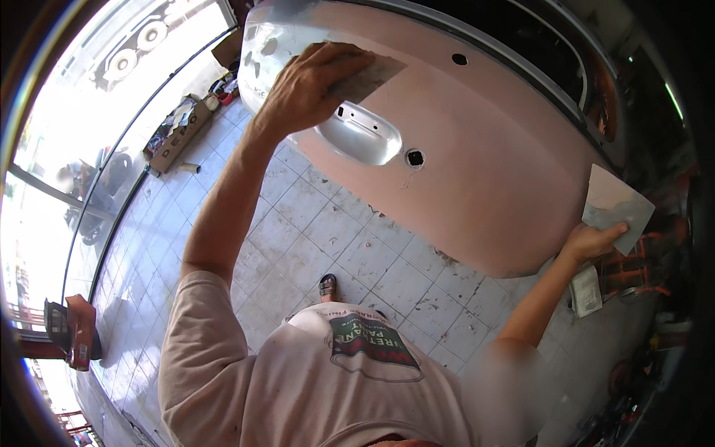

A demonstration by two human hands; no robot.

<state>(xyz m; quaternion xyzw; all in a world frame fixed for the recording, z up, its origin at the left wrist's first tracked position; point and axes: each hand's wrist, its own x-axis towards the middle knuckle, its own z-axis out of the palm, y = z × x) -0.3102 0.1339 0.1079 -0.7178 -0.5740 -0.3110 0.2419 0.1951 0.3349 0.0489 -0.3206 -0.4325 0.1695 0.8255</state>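
Note:
My left hand (316, 80) is closed on a thin grey flat spreader (382, 77), laid against the upper part of a car door panel (484, 149). The panel is mostly dull pink, with bare pale metal showing at its far left end. Just below my left hand lies the silver oval handle recess (365, 135), and beside that is a round hole (415, 158). My right hand (593, 242) grips a flat square plate (617, 201) by its lower edge, past the panel's right end. Pale paste seems to cover part of the plate.
A long open cardboard box (177, 138) of odds and ends stands on the tiled floor (290, 212) at the left. Close to my right wrist is a pale rectangular block or pad (586, 290), near an orange metal frame (633, 268). Glass panes border the left side.

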